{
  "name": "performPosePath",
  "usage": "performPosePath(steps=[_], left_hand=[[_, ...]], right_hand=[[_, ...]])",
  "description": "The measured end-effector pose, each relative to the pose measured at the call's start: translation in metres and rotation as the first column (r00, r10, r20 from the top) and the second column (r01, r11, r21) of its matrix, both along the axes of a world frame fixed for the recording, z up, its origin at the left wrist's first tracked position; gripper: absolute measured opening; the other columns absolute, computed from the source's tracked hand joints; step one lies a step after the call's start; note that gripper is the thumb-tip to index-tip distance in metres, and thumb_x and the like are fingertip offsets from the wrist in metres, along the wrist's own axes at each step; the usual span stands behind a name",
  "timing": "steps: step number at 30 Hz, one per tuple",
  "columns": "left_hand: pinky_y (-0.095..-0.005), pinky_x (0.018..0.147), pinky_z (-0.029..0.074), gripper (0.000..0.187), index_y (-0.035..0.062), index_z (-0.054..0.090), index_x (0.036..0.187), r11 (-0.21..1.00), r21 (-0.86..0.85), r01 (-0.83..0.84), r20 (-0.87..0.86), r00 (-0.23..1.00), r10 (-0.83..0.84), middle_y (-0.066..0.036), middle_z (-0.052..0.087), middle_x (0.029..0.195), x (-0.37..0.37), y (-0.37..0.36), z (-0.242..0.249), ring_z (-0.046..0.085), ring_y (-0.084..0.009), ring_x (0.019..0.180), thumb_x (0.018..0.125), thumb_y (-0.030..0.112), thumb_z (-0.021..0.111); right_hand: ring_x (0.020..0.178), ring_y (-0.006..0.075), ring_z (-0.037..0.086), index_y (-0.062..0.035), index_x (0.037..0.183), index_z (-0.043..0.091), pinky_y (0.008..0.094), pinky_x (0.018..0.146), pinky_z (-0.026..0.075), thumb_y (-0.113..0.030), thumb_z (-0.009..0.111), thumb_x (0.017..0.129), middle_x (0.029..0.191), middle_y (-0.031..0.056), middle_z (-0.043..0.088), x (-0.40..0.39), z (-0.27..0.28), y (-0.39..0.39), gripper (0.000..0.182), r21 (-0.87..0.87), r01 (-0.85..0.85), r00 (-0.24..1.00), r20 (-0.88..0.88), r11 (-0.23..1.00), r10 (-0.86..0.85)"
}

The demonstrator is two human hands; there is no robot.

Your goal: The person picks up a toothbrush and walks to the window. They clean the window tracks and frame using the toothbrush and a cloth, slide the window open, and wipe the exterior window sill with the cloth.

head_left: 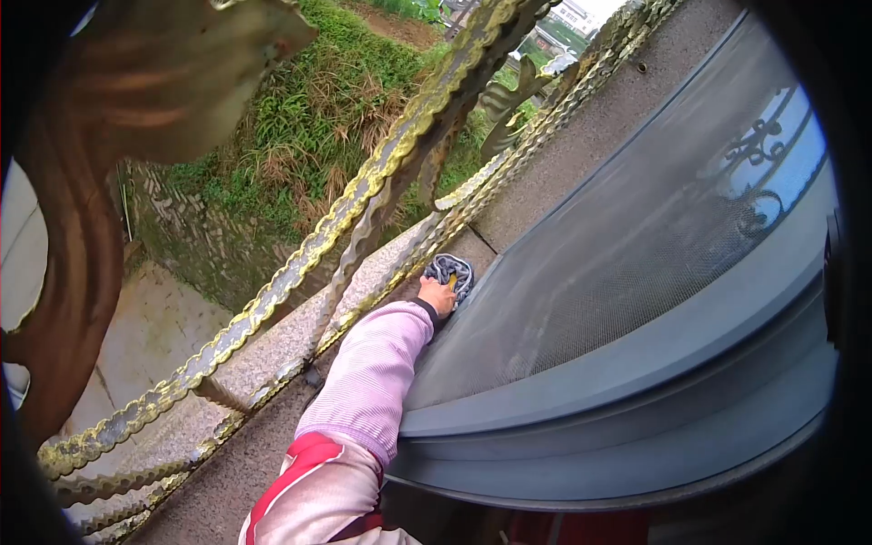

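Bronze-brown metal, shaped like a large curling leaf with smooth folds, forms an ornament (73, 236) at the far left. Behind it lies pale, stained concrete ground (168, 313), and beyond that a rough wall of small stones (186, 218) below a bank of green plants and dry, straw-coloured grass (336, 118). A grey metal bar with scalloped, gold-painted edges (300, 259) slants from near left to far centre, its gold worn and patchy. Just right of it, a thinner, wavy gold-and-grey lower rail (527, 156) runs along a speckled, pinkish-grey stone ledge (568, 177).

In the middle, a pink, finely ribbed sleeve (372, 363) reaches away from the near side, below a glossy pale-pink upper sleeve with a red stripe (336, 490). Past its dark cuff (423, 309), what looks like the left hand (438, 295) grips a bunched, crumpled grey-and-white cloth (447, 265), fingers pressed into its folds. The cloth sits on the ledge, just beside the window. The right hand is out of view, so its state cannot be told.

On the right, a smooth grey, ridged window frame (636, 391) surrounds a dusty, dark, fine-mesh screen (590, 263); scroll-shaped metalwork (763, 150) shows against a pale blue patch at far right.
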State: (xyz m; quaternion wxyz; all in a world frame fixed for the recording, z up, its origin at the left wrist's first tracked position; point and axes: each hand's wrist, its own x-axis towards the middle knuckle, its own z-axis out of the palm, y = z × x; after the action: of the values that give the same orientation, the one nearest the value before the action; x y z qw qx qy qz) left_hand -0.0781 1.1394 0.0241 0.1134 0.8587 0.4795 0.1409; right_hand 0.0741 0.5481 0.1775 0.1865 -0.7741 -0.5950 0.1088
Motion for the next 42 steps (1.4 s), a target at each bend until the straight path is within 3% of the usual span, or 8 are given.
performPosePath(steps=[18, 23, 25, 29, 32, 35, 40, 42], left_hand=[[-0.0446, 0.062, 0.053, 0.015, 0.0049, 0.066, 0.075, 0.995, 0.03, 0.098, -0.067, 0.993, -0.096, -0.015, 0.067, 0.074, -0.124, -0.188, 0.062, 0.067, -0.0326, 0.072, 0.074, 0.017, 0.058], [-0.0554, 0.051, 0.054, 0.013, 0.0157, 0.071, 0.073, 0.994, 0.093, 0.055, 0.012, 0.998, -0.056, -0.007, 0.069, 0.069, -0.141, -0.221, 0.03, 0.069, -0.0292, 0.065, 0.071, 0.023, 0.06], [-0.0401, 0.063, 0.053, 0.015, 0.0061, 0.066, 0.071, 0.984, -0.156, 0.084, -0.125, 0.987, -0.104, -0.011, 0.066, 0.071, -0.166, -0.253, 0.084, 0.068, -0.0302, 0.072, 0.076, 0.018, 0.057], [-0.0497, 0.062, 0.051, 0.013, 0.0053, 0.064, 0.078, 0.982, -0.184, 0.041, -0.054, 0.997, -0.052, -0.016, 0.065, 0.078, -0.167, -0.262, 0.074, 0.066, -0.0374, 0.074, 0.076, 0.017, 0.058], [-0.0557, 0.067, 0.047, 0.014, 0.0028, 0.063, 0.079, 0.96, 0.28, -0.016, -0.104, 0.993, 0.047, -0.018, 0.061, 0.083, -0.145, -0.239, 0.01, 0.062, -0.0423, 0.08, 0.078, 0.014, 0.054], [-0.0591, 0.091, 0.041, 0.025, -0.0022, 0.062, 0.097, 0.973, -0.152, 0.175, 0.017, 0.984, -0.175, -0.024, 0.059, 0.098, -0.149, -0.206, 0.057, 0.058, -0.0494, 0.096, 0.079, 0.012, 0.052], [-0.0645, 0.091, 0.042, 0.028, -0.0028, 0.061, 0.101, 0.971, -0.179, 0.156, -0.098, 0.98, -0.175, -0.029, 0.059, 0.107, -0.108, -0.143, 0.04, 0.054, -0.0553, 0.105, 0.082, 0.016, 0.052], [-0.0585, 0.087, 0.046, 0.028, -0.0031, 0.064, 0.099, 0.944, 0.327, -0.032, -0.315, 0.938, 0.141, -0.03, 0.062, 0.104, -0.069, -0.114, -0.023, 0.058, -0.0511, 0.1, 0.086, 0.017, 0.049]], right_hand=[[0.071, 0.0316, 0.06, -0.0032, 0.098, 0.062, 0.0395, 0.062, 0.047, -0.012, 0.054, 0.092, 0.08, 0.0185, 0.061, -0.001, 0.005, -0.008, 0.013, 0.056, -0.011, 1.0, 0.001, 0.998, 0.011], [0.072, 0.0317, 0.06, -0.0032, 0.098, 0.063, 0.0395, 0.063, 0.047, -0.012, 0.054, 0.092, 0.08, 0.0185, 0.061, 0.0, 0.003, -0.016, 0.014, 0.044, 0.003, 1.0, 0.005, 0.999, -0.003], [0.072, 0.0318, 0.06, -0.0032, 0.098, 0.063, 0.0395, 0.063, 0.048, -0.012, 0.054, 0.092, 0.08, 0.0185, 0.061, 0.0, 0.002, -0.02, 0.014, 0.035, 0.014, 1.0, 0.01, 0.999, -0.014], [0.074, 0.032, 0.061, -0.0032, 0.098, 0.063, 0.0394, 0.065, 0.048, -0.014, 0.054, 0.092, 0.082, 0.0184, 0.062, 0.0, -0.009, -0.01, 0.015, 0.025, -0.013, 1.0, -0.009, 1.0, 0.013], [0.074, 0.0322, 0.062, -0.0032, 0.098, 0.063, 0.0394, 0.065, 0.049, -0.013, 0.055, 0.091, 0.083, 0.0184, 0.063, 0.004, -0.02, 0.001, 0.015, -0.004, -0.062, 0.998, -0.014, 0.998, 0.062], [0.072, 0.0307, 0.061, -0.0031, 0.097, 0.063, 0.0388, 0.063, 0.048, -0.012, 0.055, 0.091, 0.082, 0.0183, 0.062, -0.015, -0.002, 0.019, 0.014, 0.021, -0.106, 0.989, -0.097, 0.994, 0.107], [0.069, 0.0278, 0.059, -0.0036, 0.097, 0.063, 0.0378, 0.061, 0.047, -0.012, 0.055, 0.091, 0.079, 0.0173, 0.061, -0.01, -0.012, 0.021, 0.013, -0.024, -0.058, 0.993, -0.109, 0.998, 0.055], [0.069, 0.03, 0.059, -0.0029, 0.098, 0.062, 0.0391, 0.061, 0.047, -0.013, 0.054, 0.092, 0.078, 0.018, 0.061, -0.012, -0.006, 0.025, 0.015, -0.027, -0.066, 0.993, -0.097, 0.997, 0.063]])
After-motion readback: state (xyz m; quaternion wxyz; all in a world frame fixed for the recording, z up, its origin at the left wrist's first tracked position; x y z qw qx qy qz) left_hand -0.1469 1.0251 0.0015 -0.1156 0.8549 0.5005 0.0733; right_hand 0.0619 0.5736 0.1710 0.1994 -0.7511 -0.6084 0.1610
